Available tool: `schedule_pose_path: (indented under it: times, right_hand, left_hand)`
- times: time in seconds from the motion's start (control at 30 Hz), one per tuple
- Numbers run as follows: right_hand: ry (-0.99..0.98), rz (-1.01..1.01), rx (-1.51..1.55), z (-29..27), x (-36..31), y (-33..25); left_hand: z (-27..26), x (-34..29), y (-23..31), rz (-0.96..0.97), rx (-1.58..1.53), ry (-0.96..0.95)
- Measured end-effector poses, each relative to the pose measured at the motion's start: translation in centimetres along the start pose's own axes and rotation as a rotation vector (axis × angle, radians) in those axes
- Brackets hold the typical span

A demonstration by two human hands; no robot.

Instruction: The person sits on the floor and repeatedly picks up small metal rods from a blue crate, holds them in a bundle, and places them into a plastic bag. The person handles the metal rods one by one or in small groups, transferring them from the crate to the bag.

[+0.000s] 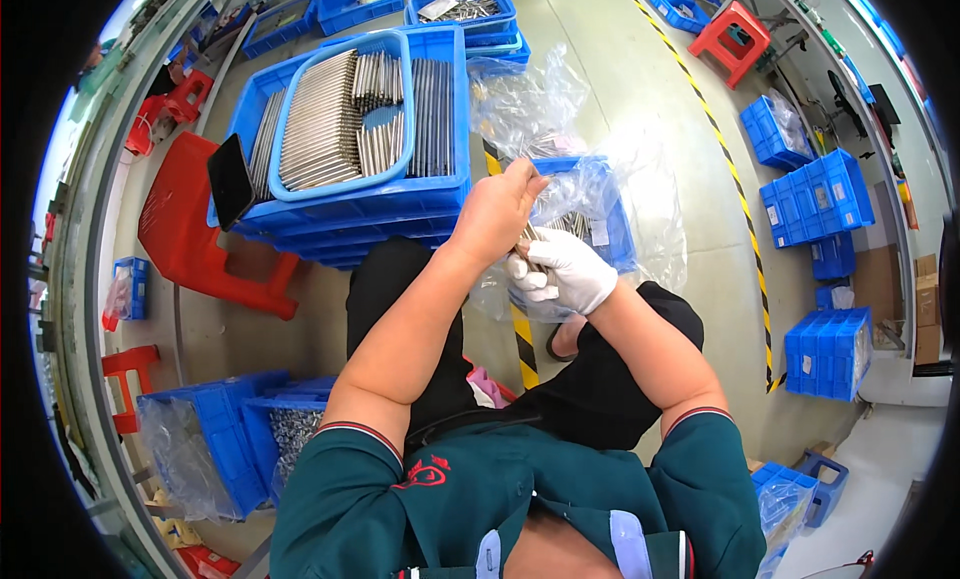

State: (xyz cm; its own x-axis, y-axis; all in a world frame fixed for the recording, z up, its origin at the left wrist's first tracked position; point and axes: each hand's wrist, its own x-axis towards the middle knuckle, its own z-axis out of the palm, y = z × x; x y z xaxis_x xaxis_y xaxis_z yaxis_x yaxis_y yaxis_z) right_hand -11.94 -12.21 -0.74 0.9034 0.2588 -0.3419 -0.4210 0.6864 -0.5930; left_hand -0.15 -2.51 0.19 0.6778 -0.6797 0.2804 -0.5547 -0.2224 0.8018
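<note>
My bare left hand [495, 217] is closed, with thumb and fingertips pinched together above the bin. What it pinches, if anything, is hidden. Just below it, my right hand [566, 270], in a white glove, has its fingers curled round a few slim metal pieces [529, 238]; their exact kind is too small to tell. Both hands are over the near edge of a blue bin [618, 229], which holds loose metal pieces [572, 223] partly covered by clear plastic film [572, 191].
To the left, a light-blue basket [408, 79] packed with slim silver pieces rests on stacked blue crates [455, 129]. A dark phone-like slab [231, 183] leans at their corner. A red stool [190, 229] lies beside them. Blue crates [815, 199] line the right side beyond striped floor tape [735, 169].
</note>
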Motion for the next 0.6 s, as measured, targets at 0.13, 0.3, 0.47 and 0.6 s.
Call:
schedule_pose_path:
  times: [0.13,0.3,0.47,0.6]
  right_hand:
    - [0.061,-0.014,-0.055,0.0,0.0,-0.1]
    - [0.247,-0.148,-0.268,0.8,-1.0,-1.7]
    - [0.282,-0.235,-0.275,0.6,-1.6,-2.6]
    - [0.401,-0.339,-0.499,0.5,-1.7,-2.7]
  left_hand:
    - [-0.3,-0.1,0.0,-0.049,-0.089,0.106]
    - [-1.3,-0.2,-0.4,-0.068,-0.382,0.272]
    - [-0.7,-0.5,-0.8,-0.301,-1.002,0.115]
    - [-1.4,-0.7,-0.8,-0.366,-1.019,0.055]
